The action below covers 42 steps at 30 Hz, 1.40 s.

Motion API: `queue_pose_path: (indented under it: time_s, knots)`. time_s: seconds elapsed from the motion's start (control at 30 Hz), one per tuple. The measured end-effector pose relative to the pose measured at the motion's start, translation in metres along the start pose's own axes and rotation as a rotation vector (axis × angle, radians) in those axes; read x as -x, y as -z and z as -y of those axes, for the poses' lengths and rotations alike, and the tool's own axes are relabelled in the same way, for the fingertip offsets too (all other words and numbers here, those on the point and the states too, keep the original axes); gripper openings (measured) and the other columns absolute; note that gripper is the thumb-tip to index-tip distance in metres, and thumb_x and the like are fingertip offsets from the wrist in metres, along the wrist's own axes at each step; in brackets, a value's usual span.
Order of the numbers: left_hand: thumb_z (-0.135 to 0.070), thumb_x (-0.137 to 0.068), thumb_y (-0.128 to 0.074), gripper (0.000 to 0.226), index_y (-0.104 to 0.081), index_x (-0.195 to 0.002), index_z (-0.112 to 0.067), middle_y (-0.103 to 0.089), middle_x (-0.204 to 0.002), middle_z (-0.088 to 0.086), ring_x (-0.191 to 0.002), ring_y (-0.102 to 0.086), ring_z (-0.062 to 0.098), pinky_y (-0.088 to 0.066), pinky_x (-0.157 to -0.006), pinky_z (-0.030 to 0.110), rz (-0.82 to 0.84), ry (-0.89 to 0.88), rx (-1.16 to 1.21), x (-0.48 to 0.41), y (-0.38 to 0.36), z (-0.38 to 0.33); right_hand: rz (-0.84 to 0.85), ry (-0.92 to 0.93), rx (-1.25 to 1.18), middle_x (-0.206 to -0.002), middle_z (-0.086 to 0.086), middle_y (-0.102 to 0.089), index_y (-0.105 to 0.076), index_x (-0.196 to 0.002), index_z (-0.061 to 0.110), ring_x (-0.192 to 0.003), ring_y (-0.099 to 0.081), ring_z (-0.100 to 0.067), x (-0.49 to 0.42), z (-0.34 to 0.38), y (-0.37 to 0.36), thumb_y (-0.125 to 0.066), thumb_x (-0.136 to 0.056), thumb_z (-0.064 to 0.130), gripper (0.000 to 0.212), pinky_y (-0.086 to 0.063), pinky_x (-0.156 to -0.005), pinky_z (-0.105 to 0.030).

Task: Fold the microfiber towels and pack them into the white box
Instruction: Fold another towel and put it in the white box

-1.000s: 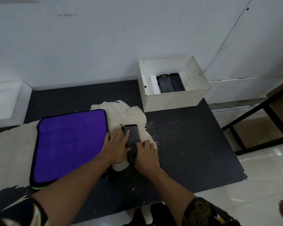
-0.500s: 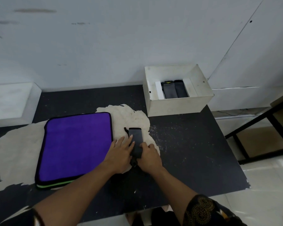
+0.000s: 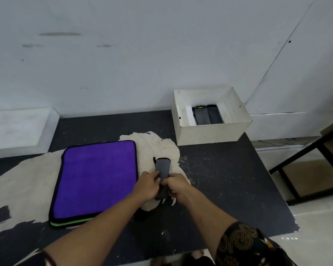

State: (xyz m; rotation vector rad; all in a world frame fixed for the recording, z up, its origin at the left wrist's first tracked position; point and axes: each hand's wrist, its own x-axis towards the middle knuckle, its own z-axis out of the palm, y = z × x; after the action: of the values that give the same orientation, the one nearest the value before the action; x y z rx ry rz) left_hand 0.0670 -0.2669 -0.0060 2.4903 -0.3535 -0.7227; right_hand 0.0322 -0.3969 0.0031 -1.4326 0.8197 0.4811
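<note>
Grey microfiber towel [image 3: 162, 167], folded into a narrow strip, is lying on the black table [image 3: 229, 179], on a pale worn patch [image 3: 158, 146] of the top. The long axis is pointing away from the person. The far end is lying free and the near end is sitting under both hands.

On the strip's left edge the left hand [image 3: 146, 186] is curling its fingers, grip pinching the towel. From the right, the right hand [image 3: 178, 186] is curling over the near part, grip also clamping the towel. The hands are almost meeting over it.

Square white box [image 3: 210, 131] is sitting open-topped at the table's far right by the wall, well apart from the hands. Inside, two dark grey folded towels [image 3: 206, 116] are lying side by side between two white inserts.

Flat purple microfiber towel with black edging [image 3: 98, 179] is lying just left of the hands, topping a stack. A green towel edge [image 3: 71, 222] is showing beneath it at the near side. The left forearm is crossing the stack's near right corner.

A patterned dark sleeve [image 3: 244, 244] is covering the right upper arm. A black metal frame [image 3: 306, 150] is standing on the tiled floor right of the table.
</note>
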Motion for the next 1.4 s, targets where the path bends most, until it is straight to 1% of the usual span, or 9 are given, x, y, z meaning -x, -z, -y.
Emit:
queue_pose_path:
  time_s: [0.13, 0.27, 0.43, 0.57, 0.7, 0.97, 1.17, 1.3, 1.4]
  knots:
    - [-0.041, -0.101, -0.042, 0.06, -0.027, -0.151, -0.012, -0.043, -0.147, 0.013, -0.133, -0.043, 0.03, -0.037, -0.105, 0.037, -0.047, 0.141, 0.254, 0.002, 0.015, -0.014, 0.125, 0.036, -0.179, -0.099, -0.004, -0.071, -0.061, -0.114, 0.021, -0.092, -0.067, -0.021, 0.011, 0.007, 0.001, -0.059, -0.086, -0.002, 0.036, -0.052, -0.078, -0.035]
    - [-0.051, -0.097, -0.045, 0.054, -0.057, -0.123, -0.006, -0.063, -0.111, 0.009, -0.099, -0.061, 0.023, -0.053, -0.079, 0.035, -0.031, 0.303, 0.569, 0.001, 0.032, -0.03, 0.188, 0.118, -0.253, -0.1, -0.009, -0.075, -0.059, -0.118, 0.021, -0.097, -0.071, -0.025, 0.023, 0.018, 0.008, -0.061, -0.088, -0.003, 0.039, -0.055, -0.087, -0.041]
    - [-0.044, -0.097, -0.049, 0.031, -0.062, -0.109, -0.018, -0.067, -0.099, 0.0, -0.092, -0.063, 0.018, -0.055, -0.084, 0.041, -0.216, 0.041, 0.516, 0.0, 0.046, -0.059, 0.18, 0.204, -0.301, -0.107, -0.008, -0.074, -0.063, -0.117, 0.014, -0.098, -0.071, -0.024, 0.04, 0.039, 0.032, -0.065, -0.093, 0.019, 0.024, -0.057, -0.079, -0.036]
    - [-0.037, -0.1, -0.046, 0.025, -0.064, -0.107, -0.021, -0.068, -0.096, -0.001, -0.089, -0.063, 0.015, -0.054, -0.082, 0.039, -0.306, -0.199, 0.401, -0.006, 0.052, -0.099, 0.063, 0.252, -0.474, -0.102, -0.014, -0.075, -0.065, -0.114, 0.004, -0.094, -0.073, -0.027, 0.05, 0.061, 0.062, -0.065, -0.093, 0.034, 0.037, -0.059, -0.083, -0.043]
    - [-0.035, -0.1, -0.047, 0.028, -0.069, -0.108, -0.019, -0.072, -0.099, 0.0, -0.087, -0.064, 0.015, -0.054, -0.081, 0.039, -0.4, -0.378, 0.307, -0.015, 0.054, -0.137, -0.094, 0.204, -0.486, -0.08, -0.009, -0.075, -0.071, -0.103, 0.003, -0.063, -0.07, -0.016, 0.057, 0.081, 0.094, -0.066, -0.088, 0.05, 0.049, -0.053, -0.053, -0.026]
    - [-0.046, -0.098, -0.046, 0.046, -0.055, -0.134, -0.02, -0.068, -0.12, 0.005, -0.106, -0.063, 0.026, -0.053, -0.089, 0.041, -0.339, -0.37, 0.06, -0.061, 0.059, -0.201, -0.146, 0.363, -0.439, -0.103, -0.011, -0.073, -0.064, -0.108, 0.009, -0.089, -0.072, -0.026, 0.031, 0.132, 0.17, -0.068, -0.091, 0.014, 0.018, -0.059, -0.064, -0.033]
    - [-0.068, -0.088, -0.043, 0.043, -0.061, -0.085, -0.029, -0.07, -0.093, -0.001, -0.084, -0.067, 0.019, -0.057, -0.076, 0.037, -0.087, -0.156, 0.366, -0.1, 0.067, -0.258, -0.131, 0.499, -0.321, -0.107, -0.01, -0.071, -0.058, -0.114, 0.016, -0.092, -0.07, -0.023, 0.004, 0.185, 0.22, -0.063, -0.093, 0.01, 0.022, -0.057, -0.058, -0.032]
    - [-0.055, -0.093, -0.049, 0.025, -0.056, -0.096, -0.031, -0.068, -0.102, -0.004, -0.091, -0.065, 0.016, -0.056, -0.084, 0.04, -0.093, -0.141, 0.489, -0.143, 0.065, -0.291, -0.104, 0.494, -0.213, -0.101, -0.009, -0.073, -0.057, -0.115, 0.018, -0.087, -0.071, -0.021, -0.033, 0.216, 0.252, -0.063, -0.093, 0.011, 0.024, -0.058, -0.078, -0.049]
    - [-0.051, -0.093, -0.051, 0.028, -0.051, -0.1, -0.024, -0.063, -0.101, -0.004, -0.092, -0.063, 0.014, -0.055, -0.076, 0.033, -0.116, -0.124, 0.501, -0.18, 0.058, -0.306, -0.128, 0.504, -0.093, -0.101, -0.01, -0.072, -0.057, -0.117, 0.015, -0.093, -0.07, -0.025, -0.063, 0.232, 0.272, -0.061, -0.093, 0.009, 0.026, -0.057, -0.085, -0.051]
